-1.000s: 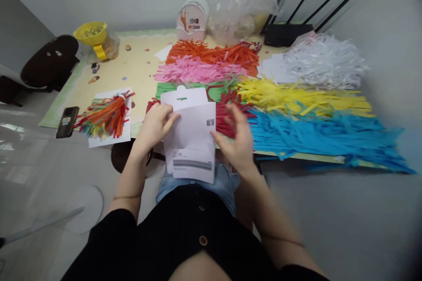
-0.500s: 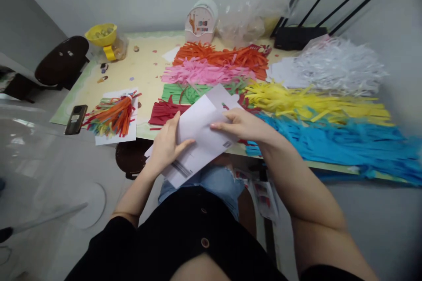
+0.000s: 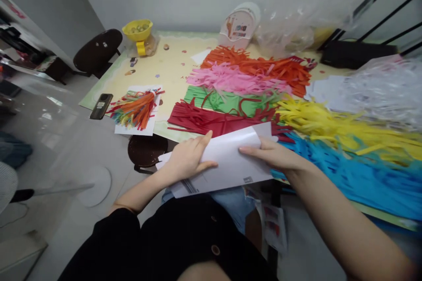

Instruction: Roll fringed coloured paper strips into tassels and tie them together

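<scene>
A white printed paper sheet lies across my lap at the table's near edge, folded or curled at its top. My left hand grips its left part, thumb on top. My right hand holds its right upper edge, fingers pressed along the fold. Just beyond the paper, dark red paper strips lie on the table, with green strips, pink strips and orange strips behind them. Yellow strips and blue strips spread to the right.
A tied bundle of mixed strips rests on a white sheet at the left, beside a dark phone. A yellow bowl, a white container and clear plastic bags stand at the back. White shreds lie far right. Dark stools stand left.
The paper has turned from upright to lying sideways and lower on my lap. Both hands moved with it; my view shifted left.
</scene>
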A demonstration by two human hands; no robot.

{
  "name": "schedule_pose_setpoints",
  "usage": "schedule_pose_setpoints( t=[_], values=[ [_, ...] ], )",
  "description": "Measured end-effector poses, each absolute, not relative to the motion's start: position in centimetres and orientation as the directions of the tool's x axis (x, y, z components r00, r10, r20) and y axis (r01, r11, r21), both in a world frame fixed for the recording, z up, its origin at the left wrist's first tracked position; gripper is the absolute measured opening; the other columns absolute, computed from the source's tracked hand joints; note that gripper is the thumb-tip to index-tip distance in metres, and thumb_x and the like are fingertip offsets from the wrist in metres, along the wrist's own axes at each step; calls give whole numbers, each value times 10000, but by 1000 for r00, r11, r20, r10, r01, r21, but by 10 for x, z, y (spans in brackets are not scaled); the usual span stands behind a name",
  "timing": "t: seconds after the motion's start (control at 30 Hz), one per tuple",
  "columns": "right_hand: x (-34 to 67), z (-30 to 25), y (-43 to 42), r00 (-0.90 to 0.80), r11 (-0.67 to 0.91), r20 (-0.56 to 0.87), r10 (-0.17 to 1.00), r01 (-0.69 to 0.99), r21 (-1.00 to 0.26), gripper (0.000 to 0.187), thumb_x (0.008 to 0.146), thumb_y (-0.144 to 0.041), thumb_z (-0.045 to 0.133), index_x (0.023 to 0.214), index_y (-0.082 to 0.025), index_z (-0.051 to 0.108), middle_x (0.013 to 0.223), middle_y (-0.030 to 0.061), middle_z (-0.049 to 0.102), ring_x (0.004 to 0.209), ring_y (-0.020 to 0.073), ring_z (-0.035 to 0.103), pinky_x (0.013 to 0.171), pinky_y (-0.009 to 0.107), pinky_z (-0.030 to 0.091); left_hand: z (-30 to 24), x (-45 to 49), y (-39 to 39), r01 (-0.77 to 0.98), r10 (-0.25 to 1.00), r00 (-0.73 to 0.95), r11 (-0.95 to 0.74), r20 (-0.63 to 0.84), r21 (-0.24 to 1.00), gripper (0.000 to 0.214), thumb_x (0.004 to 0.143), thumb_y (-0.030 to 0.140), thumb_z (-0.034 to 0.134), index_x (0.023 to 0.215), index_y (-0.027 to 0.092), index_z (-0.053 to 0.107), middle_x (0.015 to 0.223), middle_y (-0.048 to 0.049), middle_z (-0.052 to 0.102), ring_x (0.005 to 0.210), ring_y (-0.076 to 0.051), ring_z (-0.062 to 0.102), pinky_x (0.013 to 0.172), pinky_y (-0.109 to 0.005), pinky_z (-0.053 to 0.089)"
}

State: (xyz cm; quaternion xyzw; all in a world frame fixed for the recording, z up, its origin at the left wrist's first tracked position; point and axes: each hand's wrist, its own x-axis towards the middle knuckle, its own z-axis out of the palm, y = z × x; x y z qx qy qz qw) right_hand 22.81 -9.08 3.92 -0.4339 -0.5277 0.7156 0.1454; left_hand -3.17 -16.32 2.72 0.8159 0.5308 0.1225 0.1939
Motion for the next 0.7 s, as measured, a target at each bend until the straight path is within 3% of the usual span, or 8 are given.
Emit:
schedule_pose_setpoints(
  t=[0.1,0.2,0.3,0.4,0.47,0.5,0.6,0.7],
  values=[
    [226,47,-88,-527,-396,-464,712,245,-885,566,572,-682,899,793,-176,771,714,85,781,623,276,747,556,354,613,34,-37,-158,791,904,421,-326,-73,518,1029,848,753,696,1629,172,360,1564,-232,565,1388,-410,617,1104,-546,535],
    [220,62,-78,-526,-299,-403,749,274,-914,541,611,-651,890,833,-171,777,751,88,791,632,274,746,538,341,597,36,-37,-150,698,896,432,-260,-102,667,728,936,601,688,1528,221,502,1506,-147,642,1322,-355,671,1064,-467,553],
    [220,78,-69,-495,-107,-291,819,367,-924,491,669,-636,855,810,-172,777,732,73,777,605,254,721,521,332,573,30,-33,-140,601,913,400,-196,-79,775,445,994,476,622,1322,178,660,1234,-116,776,1095,-309,751,948,-401,566],
    [227,85,-69,-235,212,122,964,410,-887,389,764,-577,824,854,-202,774,834,53,785,765,254,756,724,376,629,20,-33,-128,470,957,289,-149,7,870,346,989,450,585,1092,152,728,973,-78,791,868,-241,733,780,-320,542],
    [228,78,-75,102,388,443,891,339,-857,405,834,-561,793,1083,-243,764,1142,68,785,1088,272,748,964,419,606,15,-36,-119,351,993,88,-102,75,931,343,964,463,614,1006,142,730,864,-53,767,768,-197,686,697,-279,503],
    [226,71,-80,231,438,500,835,273,-857,494,838,-586,795,1209,-268,728,1295,78,743,1230,272,701,1034,424,580,14,-37,-115,280,996,-16,-83,91,956,353,952,477,640,997,139,730,851,-47,763,747,-181,671,680,-267,492],
    [207,41,-91,184,345,329,926,-58,-937,853,700,-761,835,1373,-280,630,1444,120,677,1358,298,635,1037,424,593,13,-34,-105,54,988,-141,-51,58,997,444,878,572,750,984,141,747,853,-46,776,710,-155,663,647,-245,496],
    [188,16,-94,29,83,78,997,-278,-957,818,680,-819,799,1244,-240,672,1180,113,793,1149,335,743,909,457,648,10,-22,-101,-141,992,-125,3,-20,990,564,726,665,860,919,146,756,803,-45,783,658,-149,674,608,-238,516]
  ],
)
